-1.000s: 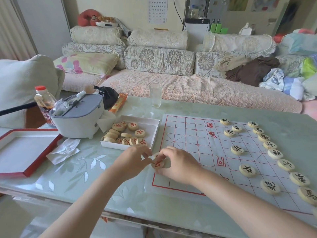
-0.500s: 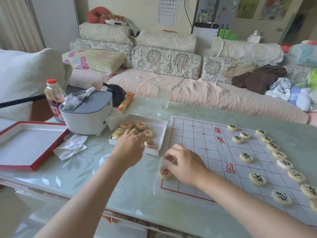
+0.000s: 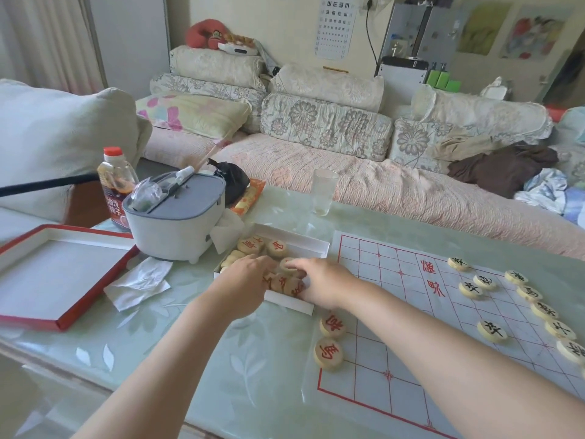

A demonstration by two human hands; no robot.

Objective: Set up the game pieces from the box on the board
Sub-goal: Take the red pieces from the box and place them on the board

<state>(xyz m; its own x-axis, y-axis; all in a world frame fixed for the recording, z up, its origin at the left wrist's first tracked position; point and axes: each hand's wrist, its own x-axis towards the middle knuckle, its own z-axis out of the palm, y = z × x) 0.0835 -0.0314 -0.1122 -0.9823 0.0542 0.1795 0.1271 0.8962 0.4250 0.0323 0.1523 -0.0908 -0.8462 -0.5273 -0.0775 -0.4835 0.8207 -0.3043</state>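
Left hand [image 3: 242, 282], right hand [image 3: 321, 285] maybe gripping; two red pieces [image 3: 332, 325] placed.

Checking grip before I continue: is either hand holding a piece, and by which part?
The right hand seems to pinch a xiangqi piece by its rim inside the white box. The left hand: fingers hidden, cannot tell.

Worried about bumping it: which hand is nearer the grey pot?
Left. The left hand is in the box, just right of the grey pot; the right hand is further right, over the box's other end.
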